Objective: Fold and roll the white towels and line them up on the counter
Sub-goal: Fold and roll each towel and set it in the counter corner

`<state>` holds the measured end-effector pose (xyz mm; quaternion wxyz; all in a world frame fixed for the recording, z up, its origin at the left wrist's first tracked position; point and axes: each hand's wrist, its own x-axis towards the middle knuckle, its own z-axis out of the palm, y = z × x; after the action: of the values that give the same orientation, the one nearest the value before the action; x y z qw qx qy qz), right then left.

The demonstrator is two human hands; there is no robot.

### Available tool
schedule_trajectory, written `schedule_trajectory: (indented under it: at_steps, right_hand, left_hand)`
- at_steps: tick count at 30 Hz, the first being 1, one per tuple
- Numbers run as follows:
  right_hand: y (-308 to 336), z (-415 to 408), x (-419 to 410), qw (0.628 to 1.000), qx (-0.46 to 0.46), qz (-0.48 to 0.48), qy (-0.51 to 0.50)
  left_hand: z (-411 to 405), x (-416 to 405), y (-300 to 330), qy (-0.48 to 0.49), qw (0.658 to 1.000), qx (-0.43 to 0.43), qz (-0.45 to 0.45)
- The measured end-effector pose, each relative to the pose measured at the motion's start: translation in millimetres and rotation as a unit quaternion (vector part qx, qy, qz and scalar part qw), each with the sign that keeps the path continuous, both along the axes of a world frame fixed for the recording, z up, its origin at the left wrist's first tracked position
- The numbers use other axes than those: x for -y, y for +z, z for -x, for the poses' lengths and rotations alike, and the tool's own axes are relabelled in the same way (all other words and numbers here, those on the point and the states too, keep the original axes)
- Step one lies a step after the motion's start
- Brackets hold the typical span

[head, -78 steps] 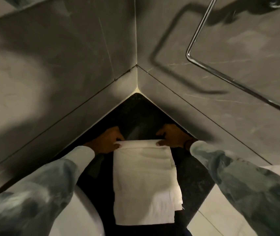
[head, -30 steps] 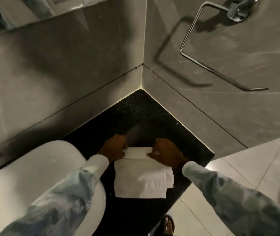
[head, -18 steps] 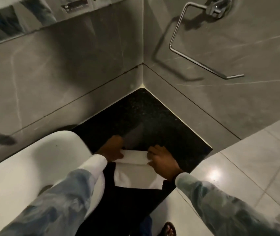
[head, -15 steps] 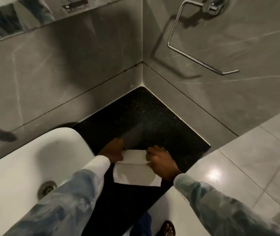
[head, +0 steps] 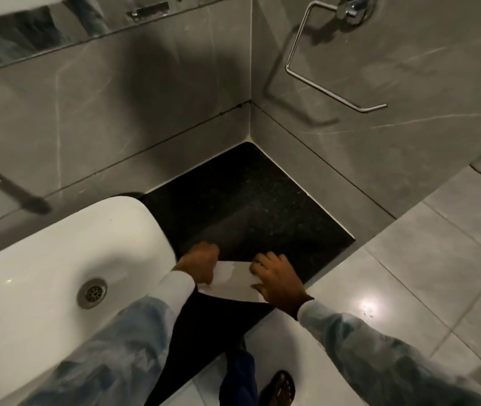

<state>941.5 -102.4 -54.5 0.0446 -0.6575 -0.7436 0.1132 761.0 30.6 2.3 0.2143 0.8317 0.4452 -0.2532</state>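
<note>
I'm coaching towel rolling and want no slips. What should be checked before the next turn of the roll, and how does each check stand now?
1. Both hands on the towel: ok; left hand and right hand press its two ends.
2. Towel fully on the black counter: ok.
3. Flat tail left to roll: ok; a short flap shows toward the person.
4. Roll even and tight: cannot tell; the hands cover its ends.
5. Counter space behind for lining up: ok; nothing lies there.
6. Clear of the sink: ok; the towel lies beside it.
</note>
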Motion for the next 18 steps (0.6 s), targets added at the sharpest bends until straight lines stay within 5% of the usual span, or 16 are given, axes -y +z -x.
schedule_trajectory:
  at_steps: [3,10,13,18]
  right_hand:
    - [-1,8,17,0.999,0.022,-0.026,0.026]
    - [37,11,10,0.988,-0.102,0.108,-0.047]
    - [35,21,13,0.994,-0.036,0.097,-0.033]
    - [28,21,27,0.996,0.041,0.076,-0.009]
  left_hand:
    - [-1,5,4,0.023,0.998,-0.022,0.047]
    - [7,53,-19,-0.038,0.988,0.062,-0.134]
    - [11,60,-26,-0.018,0.987,0.101,-0.125]
    - [18,62,-27,-0.015,0.999,0.020,-0.044]
